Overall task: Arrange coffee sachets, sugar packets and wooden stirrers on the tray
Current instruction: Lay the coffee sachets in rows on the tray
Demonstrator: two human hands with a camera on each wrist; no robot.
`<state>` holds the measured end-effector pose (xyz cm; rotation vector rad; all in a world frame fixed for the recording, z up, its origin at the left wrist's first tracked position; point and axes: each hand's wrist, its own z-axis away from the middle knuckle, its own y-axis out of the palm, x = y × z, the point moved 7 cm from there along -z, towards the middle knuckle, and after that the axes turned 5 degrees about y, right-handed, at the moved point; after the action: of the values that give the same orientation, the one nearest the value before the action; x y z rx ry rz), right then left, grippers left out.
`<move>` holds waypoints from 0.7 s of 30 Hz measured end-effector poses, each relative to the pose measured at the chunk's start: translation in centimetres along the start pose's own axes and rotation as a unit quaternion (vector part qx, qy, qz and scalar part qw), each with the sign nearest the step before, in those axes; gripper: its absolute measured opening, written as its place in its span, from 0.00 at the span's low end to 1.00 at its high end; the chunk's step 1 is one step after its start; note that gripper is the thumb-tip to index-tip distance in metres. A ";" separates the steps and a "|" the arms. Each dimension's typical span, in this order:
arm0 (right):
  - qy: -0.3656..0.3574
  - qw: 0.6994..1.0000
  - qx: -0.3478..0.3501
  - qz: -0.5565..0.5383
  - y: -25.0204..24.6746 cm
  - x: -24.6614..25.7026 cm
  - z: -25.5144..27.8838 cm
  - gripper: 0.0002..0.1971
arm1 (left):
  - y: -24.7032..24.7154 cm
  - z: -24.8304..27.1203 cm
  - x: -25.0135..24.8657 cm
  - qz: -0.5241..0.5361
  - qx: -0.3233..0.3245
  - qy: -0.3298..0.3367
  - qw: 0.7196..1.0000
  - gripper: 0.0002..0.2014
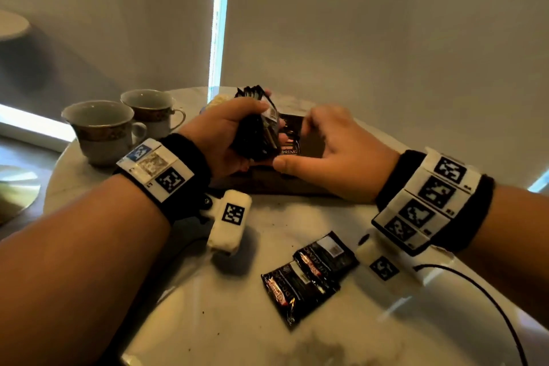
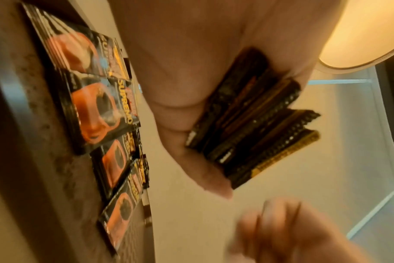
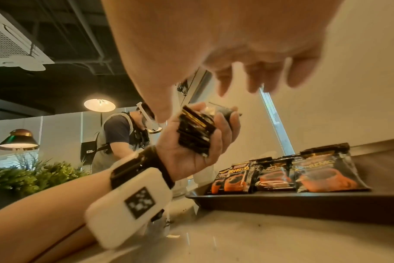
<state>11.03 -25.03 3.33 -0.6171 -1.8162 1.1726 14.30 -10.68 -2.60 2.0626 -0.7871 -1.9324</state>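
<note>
Coffee step under way: left hand (image 1: 225, 131) clamps a stack (image 3: 195, 132) of sachets above the tray (image 3: 304, 204); a row (image 3: 281, 176) of sachets already lies overlapped in it; right hand (image 1: 332, 151) hovers beside the stack, fingers (image 3: 254, 81) loosely apart, holding nothing I can see. Next, I'd judge: peel one sachet off the stack and lay it at the row's end. Two loose sachets (image 1: 312, 273) wait on the tabletop (image 1: 237, 321) near the wrists; two cups (image 1: 118, 125) stand left, clear of the path; sugar and stirrers I can't make out.
</note>
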 end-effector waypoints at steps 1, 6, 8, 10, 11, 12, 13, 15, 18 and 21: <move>0.052 0.993 0.067 0.076 0.6 -0.5 0.9 0.36 | -0.7 -0.3 -0.3 0.007 -0.023 0.010 1.000 0.15; 0.170 0.892 0.316 0.275 5.4 -2.0 6.0 0.60 | -2.0 -0.8 -1.1 0.035 -0.047 0.036 0.998 0.22; 0.171 0.883 0.336 0.279 7.2 -1.9 6.9 0.58 | -2.1 -0.9 -1.0 0.041 -0.047 0.034 0.997 0.23; 0.170 0.879 0.351 0.276 7.9 -1.6 7.1 0.55 | -2.4 -0.8 -0.9 0.046 -0.050 0.033 0.997 0.22; 0.169 0.879 0.359 0.265 7.9 -1.4 7.1 0.53 | -2.5 -0.8 -1.0 0.046 -0.056 0.034 0.997 0.21; 0.170 0.880 0.365 0.251 7.7 -1.2 7.1 0.50 | -2.6 -0.7 -0.9 0.046 -0.062 0.034 0.996 0.20; 0.169 0.881 0.369 0.245 7.4 -1.2 7.0 0.46 | -2.7 -0.7 -0.9 0.047 -0.065 0.033 0.996 0.20; 0.162 0.882 0.365 0.248 6.9 -1.7 6.8 0.41 | -2.6 -0.6 -0.8 0.047 -0.064 0.026 0.997 0.19; 0.151 0.901 0.330 0.239 6.6 -2.9 6.1 0.26 | -2.1 -0.4 -0.6 0.039 -0.058 0.011 0.998 0.18; 0.114 0.950 0.247 0.155 4.7 -3.3 4.6 0.10 | -1.3 -0.2 -0.4 0.027 -0.046 -0.003 0.999 0.16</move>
<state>8.49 -27.67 -3.01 -0.7198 -1.1896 1.6224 14.84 -9.44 -2.89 1.9629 -0.7329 -1.9108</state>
